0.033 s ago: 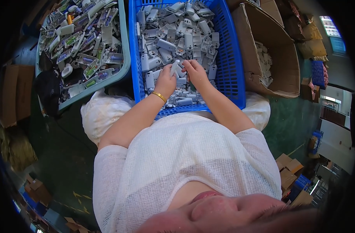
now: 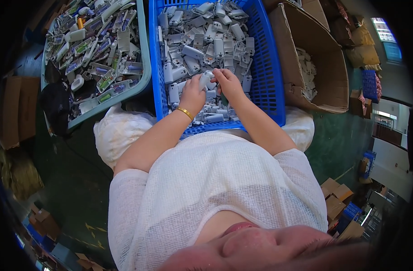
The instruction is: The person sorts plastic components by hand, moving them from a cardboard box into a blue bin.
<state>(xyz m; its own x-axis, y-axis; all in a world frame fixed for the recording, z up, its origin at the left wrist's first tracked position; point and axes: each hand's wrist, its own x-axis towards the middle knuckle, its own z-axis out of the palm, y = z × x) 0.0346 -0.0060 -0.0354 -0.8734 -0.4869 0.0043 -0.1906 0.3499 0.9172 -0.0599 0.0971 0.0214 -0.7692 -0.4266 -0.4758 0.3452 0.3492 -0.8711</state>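
My left hand [image 2: 193,95], with a gold bracelet [image 2: 185,113] on the wrist, and my right hand [image 2: 229,83] meet over the near end of a blue plastic basket [image 2: 273,67]. Together they grip one small grey-white plastic part [image 2: 205,80], held just above the heap. The basket is filled with several similar grey-white plastic parts [image 2: 202,36]. Both forearms reach forward from my white knitted top.
A teal basket [image 2: 146,67] of mixed white and green parts stands to the left. On the right is an open cardboard box [image 2: 326,58] holding white pieces. White sacks [image 2: 118,133] lie under the baskets. Further cardboard boxes [image 2: 335,198] and a dark green floor [image 2: 337,135] surround me.
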